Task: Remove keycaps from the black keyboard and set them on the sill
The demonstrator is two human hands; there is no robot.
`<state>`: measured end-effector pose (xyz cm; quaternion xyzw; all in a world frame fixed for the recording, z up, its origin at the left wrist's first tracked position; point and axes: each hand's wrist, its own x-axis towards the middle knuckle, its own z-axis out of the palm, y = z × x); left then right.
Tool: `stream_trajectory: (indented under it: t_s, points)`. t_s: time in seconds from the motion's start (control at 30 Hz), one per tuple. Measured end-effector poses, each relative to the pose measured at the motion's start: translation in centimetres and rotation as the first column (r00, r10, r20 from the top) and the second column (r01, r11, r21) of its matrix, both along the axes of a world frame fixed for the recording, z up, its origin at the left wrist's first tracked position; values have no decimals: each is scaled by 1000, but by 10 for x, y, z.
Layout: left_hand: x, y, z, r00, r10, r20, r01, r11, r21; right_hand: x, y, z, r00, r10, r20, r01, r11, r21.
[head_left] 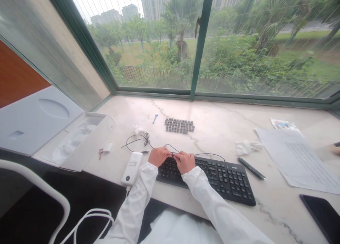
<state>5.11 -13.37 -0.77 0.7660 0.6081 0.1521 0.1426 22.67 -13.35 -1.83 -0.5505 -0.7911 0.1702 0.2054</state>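
Note:
My left hand [159, 156] and my right hand [185, 161] meet over the upper left part of a black keyboard [225, 178]. Their fingertips are pinched together around a small black keycap [172, 155], mostly hidden by the fingers. Under the palms the keyboard's left keys are partly covered. Behind the hands, small dark keycaps [179, 125] lie in neat rows on the marble top. A thin blue tool [155, 118] rests to the left of these rows.
A white power bank [132, 168] with a plugged-in cable stands left of my left sleeve. Farther left is an open white box [85, 144]. A coiled black cable [146, 139] lies behind. To the right are a pen [251, 168], paper sheets [297, 159] and a phone [322, 215].

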Motion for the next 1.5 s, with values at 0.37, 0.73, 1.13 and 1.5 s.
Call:
stream_trajectory:
  t_s: [0.37,0.73,1.13,1.5]
  points:
    - [6,13,30,901,-249,-356,219,968,-122,9,-31,-7,994,105,-38,-92,962,256]
    - [10,20,44,858,-322,-400,261,944,-199,6,-53,-11,976,190,-108,-157,953,257]
    - [-6,16,29,923,-290,-254,260,955,-145,4,-52,-18,984,169,-60,-148,953,263]
    - [-5,15,30,933,-266,-241,237,961,-141,4,-51,-12,987,149,-65,-132,967,220]
